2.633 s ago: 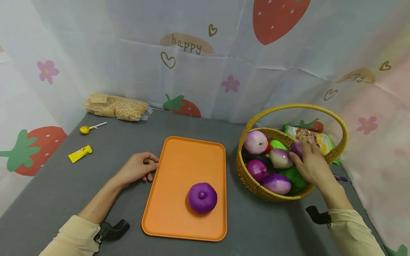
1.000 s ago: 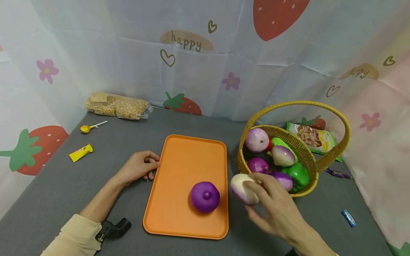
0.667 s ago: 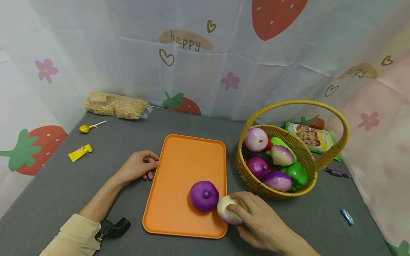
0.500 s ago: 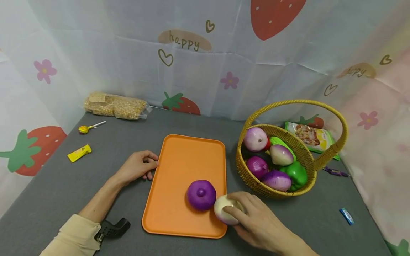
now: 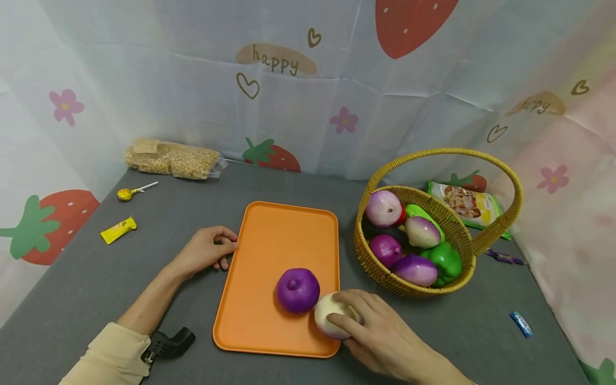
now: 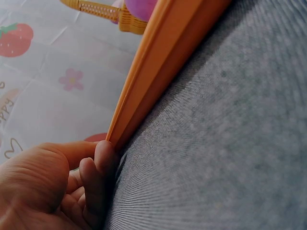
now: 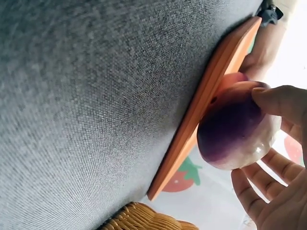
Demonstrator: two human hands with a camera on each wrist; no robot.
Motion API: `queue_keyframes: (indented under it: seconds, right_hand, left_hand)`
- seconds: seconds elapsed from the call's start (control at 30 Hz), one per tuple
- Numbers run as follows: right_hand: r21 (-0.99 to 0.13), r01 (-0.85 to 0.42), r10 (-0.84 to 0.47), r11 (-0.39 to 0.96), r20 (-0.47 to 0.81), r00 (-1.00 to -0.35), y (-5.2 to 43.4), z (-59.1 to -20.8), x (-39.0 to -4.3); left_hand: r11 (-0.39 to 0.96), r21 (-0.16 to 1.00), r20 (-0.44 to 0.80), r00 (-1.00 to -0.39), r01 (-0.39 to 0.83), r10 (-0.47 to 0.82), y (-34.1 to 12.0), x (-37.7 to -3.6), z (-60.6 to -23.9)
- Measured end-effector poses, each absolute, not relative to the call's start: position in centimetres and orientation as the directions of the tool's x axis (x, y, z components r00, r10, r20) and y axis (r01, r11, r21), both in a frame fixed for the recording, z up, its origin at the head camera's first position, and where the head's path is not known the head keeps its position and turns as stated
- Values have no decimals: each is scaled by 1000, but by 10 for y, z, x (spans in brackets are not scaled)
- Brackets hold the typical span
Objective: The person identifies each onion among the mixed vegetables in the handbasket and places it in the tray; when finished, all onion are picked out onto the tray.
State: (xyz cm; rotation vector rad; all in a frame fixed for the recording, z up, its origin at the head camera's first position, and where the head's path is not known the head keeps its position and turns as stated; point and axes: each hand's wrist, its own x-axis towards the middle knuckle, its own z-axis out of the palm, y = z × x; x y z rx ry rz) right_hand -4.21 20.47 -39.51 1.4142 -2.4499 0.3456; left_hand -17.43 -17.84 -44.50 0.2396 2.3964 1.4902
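My right hand (image 5: 385, 334) grips a white-and-purple toy turnip (image 5: 326, 320) at the right edge of the orange tray (image 5: 289, 230). In the right wrist view, the thumb lies on one side of the turnip (image 7: 235, 127) and the fingers on the other, its purple end facing the tray's rim. Right beside it on the tray sits a round purple toy vegetable (image 5: 297, 291) with a nub on top. On the tray's left edge, my left hand (image 5: 204, 251) pinches the rim between thumb and forefinger, its other fingers curled below, as the left wrist view shows.
A yellow wicker basket (image 5: 385, 280) with a tall handle holds several toy vegetables at right. A snack packet (image 5: 467, 206) lies behind it; two small wrapped sweets lie farther right. At left are a bag of grains (image 5: 173, 160), a lollipop (image 5: 126, 194) and a yellow packet (image 5: 118, 230).
My right hand has taken the turnip from the basket and carried it left to the tray. The round purple vegetable has shifted slightly left. My left hand has stayed at the rim.
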Motion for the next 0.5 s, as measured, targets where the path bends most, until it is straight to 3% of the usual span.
queue_keyframes:
  seconds: [0.5]
  right_hand:
    - [-50,-885,-814,463,372,-447,195,-398,-43]
  left_hand:
    - [443,896,-170,-940,-23,296,-178,-173,-443]
